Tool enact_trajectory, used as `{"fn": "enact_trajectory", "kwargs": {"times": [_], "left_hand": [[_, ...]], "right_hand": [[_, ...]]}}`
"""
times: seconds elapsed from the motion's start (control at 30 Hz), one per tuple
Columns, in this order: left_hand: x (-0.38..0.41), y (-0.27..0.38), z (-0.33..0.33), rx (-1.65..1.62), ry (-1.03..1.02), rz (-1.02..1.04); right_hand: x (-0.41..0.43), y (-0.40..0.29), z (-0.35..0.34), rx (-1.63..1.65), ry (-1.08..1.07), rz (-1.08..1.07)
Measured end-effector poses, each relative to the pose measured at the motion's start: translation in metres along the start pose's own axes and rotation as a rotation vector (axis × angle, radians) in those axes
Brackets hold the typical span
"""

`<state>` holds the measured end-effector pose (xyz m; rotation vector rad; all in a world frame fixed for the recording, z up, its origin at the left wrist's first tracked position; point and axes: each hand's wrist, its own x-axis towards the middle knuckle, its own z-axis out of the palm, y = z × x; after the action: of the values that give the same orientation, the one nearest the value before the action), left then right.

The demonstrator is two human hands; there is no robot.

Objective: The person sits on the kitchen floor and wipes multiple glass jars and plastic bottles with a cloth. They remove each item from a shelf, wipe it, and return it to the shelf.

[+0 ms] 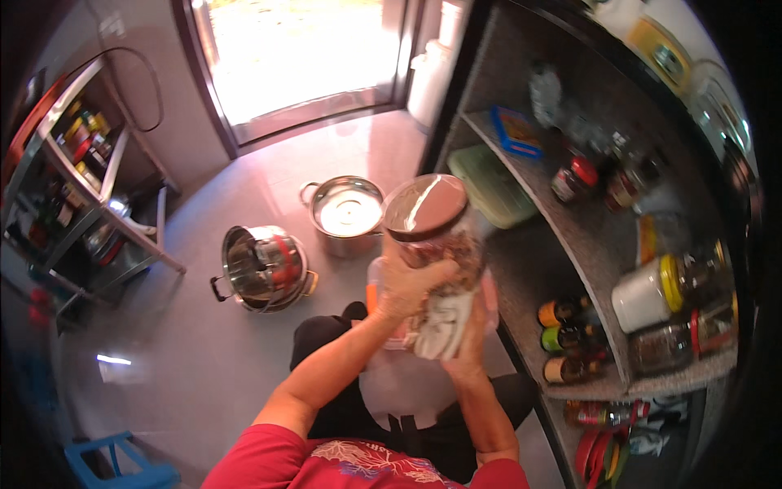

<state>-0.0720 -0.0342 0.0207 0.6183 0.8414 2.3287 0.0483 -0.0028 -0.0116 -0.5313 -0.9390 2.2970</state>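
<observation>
A large clear jar (437, 244) with a dark lid and brown contents stands tilted between my hands, above a pinkish plastic tub (397, 333) on the floor. My left hand (412, 287) grips the jar's side, thumb across its front. Lower down, my right hand (467, 342) holds a whitish cloth (443, 324) with dark markings against the jar. The cloth hides the jar's lower part, and the jar and arms hide much of the tub.
Two steel pots, one (347, 211) upright and one (263, 269) with stacked contents, stand on the floor to the left. Shelves (550, 226) with jars and bottles rise close on the right. A metal rack (91, 195) and a blue plastic stool (122, 461) are at left.
</observation>
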Motion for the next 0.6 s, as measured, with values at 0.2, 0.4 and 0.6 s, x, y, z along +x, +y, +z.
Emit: {"fn": "enact_trajectory", "kwargs": {"times": [0.2,0.4,0.6], "left_hand": [[0.000,0.002,0.005,-0.028,0.087,0.005],[-0.013,-0.015,0.011,-0.037,-0.095,-0.123],[-0.016,-0.022,0.024,-0.109,-0.247,-0.211]], "right_hand": [[-0.042,-0.043,0.015,-0.610,-0.111,-0.129],[-0.037,-0.063,0.002,-1.278,0.109,-1.016],[-0.023,-0.076,-0.013,-1.038,0.205,-0.935]]}}
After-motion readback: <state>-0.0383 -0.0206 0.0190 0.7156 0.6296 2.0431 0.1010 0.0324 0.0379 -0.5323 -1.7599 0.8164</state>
